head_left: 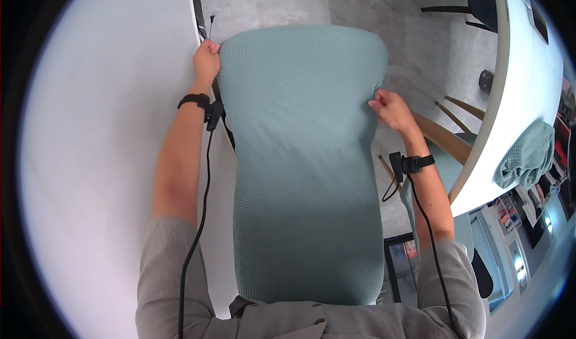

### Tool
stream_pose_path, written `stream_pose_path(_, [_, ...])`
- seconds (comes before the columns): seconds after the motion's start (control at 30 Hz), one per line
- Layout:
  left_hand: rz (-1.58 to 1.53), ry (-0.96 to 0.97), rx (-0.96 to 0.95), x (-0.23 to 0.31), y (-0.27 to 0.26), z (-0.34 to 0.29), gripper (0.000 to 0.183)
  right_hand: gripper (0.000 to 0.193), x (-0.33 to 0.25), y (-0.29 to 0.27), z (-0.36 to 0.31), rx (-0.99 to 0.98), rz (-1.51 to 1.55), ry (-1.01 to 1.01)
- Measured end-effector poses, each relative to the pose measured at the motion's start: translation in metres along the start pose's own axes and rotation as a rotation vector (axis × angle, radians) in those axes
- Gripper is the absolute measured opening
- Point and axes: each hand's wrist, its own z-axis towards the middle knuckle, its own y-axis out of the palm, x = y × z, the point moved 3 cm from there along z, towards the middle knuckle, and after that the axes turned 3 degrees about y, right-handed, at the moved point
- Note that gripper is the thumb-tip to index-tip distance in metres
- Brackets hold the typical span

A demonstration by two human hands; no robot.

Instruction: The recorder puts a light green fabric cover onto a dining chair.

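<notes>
A grey-green waffle-textured chair cover (pixel 306 111) is stretched over a chair, its seat at the far end and its long back nearest my body. A few soft creases cross the cover where back and seat meet. My left hand (pixel 207 64) is closed at the far left edge of the seat, its fingertips against the fabric. At the right side of the seat, my right hand (pixel 393 109) pinches the cover's edge between thumb and fingers. The chair's frame under the fabric is hidden.
To the right stands a white table (pixel 506 57) with wooden legs, a crumpled grey-green cloth (pixel 528 159) on top. A white surface (pixel 108 129) runs along the left. Beyond the table's edge is a dark chair (pixel 482 3); a small black cylinder (pixel 486 81) is below.
</notes>
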Motion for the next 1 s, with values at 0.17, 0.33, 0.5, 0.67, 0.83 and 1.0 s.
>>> stream_pose_path(0.17, [-0.082, 0.069, -0.1, 0.01, 0.015, -0.004, 0.015, 0.032, 0.031, 0.005, 0.008, 0.0, 0.143, 0.071])
stream_pose_path(0.33, [-0.345, 0.217, -0.092, 0.1, -0.006, -0.017, 0.017, 0.025, 0.026, 0.017, -0.008, 0.028, -0.083, 0.06])
stream_pose_path(0.5, [-0.274, 0.048, -0.238, 0.086, 0.002, -0.014, 0.019, 0.024, 0.039, 0.019, 0.005, 0.18, -0.107, 0.084])
stream_pose_path(0.67, [-0.196, 0.053, -0.351, 0.089, -0.006, 0.001, 0.014, 0.025, 0.04, 0.018, 0.003, 0.197, -0.003, 0.057])
stream_pose_path(0.83, [-0.036, 0.315, -0.151, 0.083, -0.02, -0.029, 0.009, 0.025, 0.041, 0.014, -0.002, 0.275, -0.183, 0.083])
stream_pose_path(1.0, [0.188, 0.599, -0.162, 0.095, -0.041, -0.128, 0.023, 0.026, 0.008, 0.044, -0.046, -0.067, -0.287, 0.018])
